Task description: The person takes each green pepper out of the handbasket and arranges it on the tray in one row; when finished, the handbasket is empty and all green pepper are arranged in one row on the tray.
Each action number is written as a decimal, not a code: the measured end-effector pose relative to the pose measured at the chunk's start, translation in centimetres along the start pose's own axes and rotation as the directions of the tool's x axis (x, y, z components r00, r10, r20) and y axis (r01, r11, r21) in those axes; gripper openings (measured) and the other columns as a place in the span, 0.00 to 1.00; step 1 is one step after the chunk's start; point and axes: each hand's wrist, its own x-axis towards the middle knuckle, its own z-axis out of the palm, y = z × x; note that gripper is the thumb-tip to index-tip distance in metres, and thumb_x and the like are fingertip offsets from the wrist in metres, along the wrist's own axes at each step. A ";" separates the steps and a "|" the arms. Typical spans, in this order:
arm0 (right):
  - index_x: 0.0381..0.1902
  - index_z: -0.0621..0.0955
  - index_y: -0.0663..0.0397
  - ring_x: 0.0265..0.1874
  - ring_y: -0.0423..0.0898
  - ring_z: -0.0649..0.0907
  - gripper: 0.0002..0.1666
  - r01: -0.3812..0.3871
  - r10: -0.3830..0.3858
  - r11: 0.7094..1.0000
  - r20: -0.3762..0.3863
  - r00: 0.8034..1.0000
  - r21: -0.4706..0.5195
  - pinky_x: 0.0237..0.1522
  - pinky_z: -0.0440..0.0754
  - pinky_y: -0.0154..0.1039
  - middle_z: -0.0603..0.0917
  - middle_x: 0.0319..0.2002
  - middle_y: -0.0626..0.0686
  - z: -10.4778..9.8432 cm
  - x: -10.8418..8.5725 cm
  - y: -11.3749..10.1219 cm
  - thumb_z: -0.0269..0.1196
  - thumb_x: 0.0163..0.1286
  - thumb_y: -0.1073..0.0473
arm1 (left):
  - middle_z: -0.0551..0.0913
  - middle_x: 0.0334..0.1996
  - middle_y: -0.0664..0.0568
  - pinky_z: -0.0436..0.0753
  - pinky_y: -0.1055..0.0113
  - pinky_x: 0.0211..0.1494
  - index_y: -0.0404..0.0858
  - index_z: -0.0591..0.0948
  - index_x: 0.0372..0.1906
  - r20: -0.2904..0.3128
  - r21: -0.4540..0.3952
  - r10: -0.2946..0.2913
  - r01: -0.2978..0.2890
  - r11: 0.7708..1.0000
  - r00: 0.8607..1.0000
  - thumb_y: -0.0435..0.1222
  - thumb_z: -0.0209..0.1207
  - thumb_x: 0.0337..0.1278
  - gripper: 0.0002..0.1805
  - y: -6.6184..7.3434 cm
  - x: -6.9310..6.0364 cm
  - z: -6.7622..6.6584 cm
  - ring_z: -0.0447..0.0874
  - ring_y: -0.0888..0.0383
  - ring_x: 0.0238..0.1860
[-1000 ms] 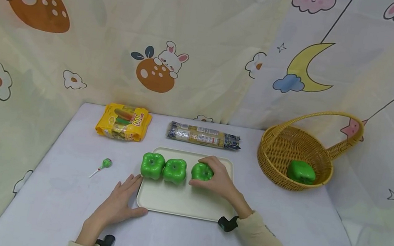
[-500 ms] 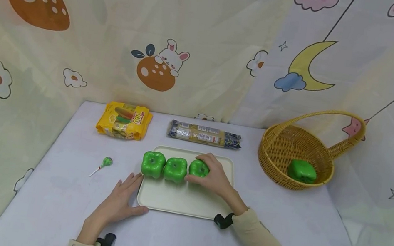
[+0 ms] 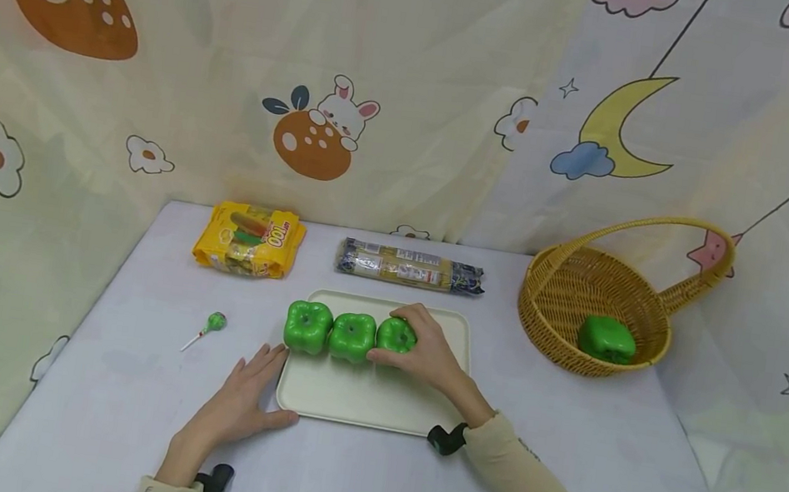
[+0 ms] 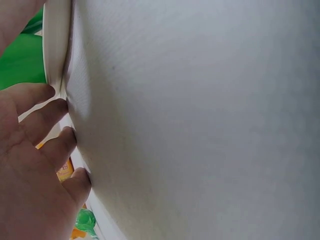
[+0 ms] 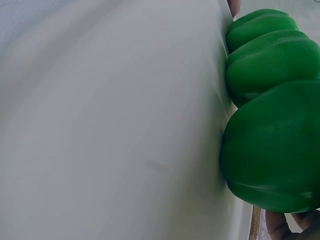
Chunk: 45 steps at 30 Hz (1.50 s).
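Three green bell peppers stand in a row on a cream rectangular tray (image 3: 365,402): a left pepper (image 3: 308,327), a middle pepper (image 3: 353,338) and a right pepper (image 3: 395,335). My right hand (image 3: 425,353) grips the right pepper between thumb and fingers, and that pepper sits close against the middle one. In the right wrist view the gripped pepper (image 5: 275,150) is nearest, with fingertips (image 5: 277,225) at its far side. My left hand (image 3: 240,401) rests at the tray's left edge, fingers spread and thumb by the front corner. The left wrist view shows its fingers (image 4: 45,120) touching beside the tray rim.
A wicker basket (image 3: 541,334) with a green pepper (image 3: 607,340) in it stands at the right. Behind the tray lie a yellow snack packet (image 3: 250,241) and a long clear-and-blue packet (image 3: 410,268). A green lollipop (image 3: 214,321) lies left of the tray.
My right hand has moved slightly left with the right pepper, bringing it up beside the middle one. The left hand stays at the tray's edge.
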 end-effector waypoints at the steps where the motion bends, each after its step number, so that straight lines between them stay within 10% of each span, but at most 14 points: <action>1: 0.58 0.78 0.56 0.48 0.46 0.80 0.43 0.001 -0.001 1.000 -0.001 1.000 -0.001 0.47 0.83 0.37 0.79 0.54 0.52 0.0 0.0 0.0 0.79 0.48 0.42 | 0.58 0.79 0.41 0.50 0.32 0.81 0.36 0.59 0.78 0.001 0.001 -0.001 0.001 1.000 1.000 0.59 0.73 0.45 0.59 0.0 0.0 0.0 0.50 0.37 0.81; 45: 0.62 0.76 0.59 0.59 0.55 0.79 0.49 -0.024 0.023 0.999 -0.039 0.999 -0.031 0.62 0.82 0.54 0.77 0.61 0.53 -1.9 -0.7 -0.3 0.80 0.47 0.41 | 0.57 0.80 0.42 0.48 0.33 0.82 0.38 0.58 0.79 0.027 -0.008 -0.031 0.032 0.999 0.999 0.60 0.72 0.45 0.60 0.0 0.2 -0.1 0.48 0.38 0.82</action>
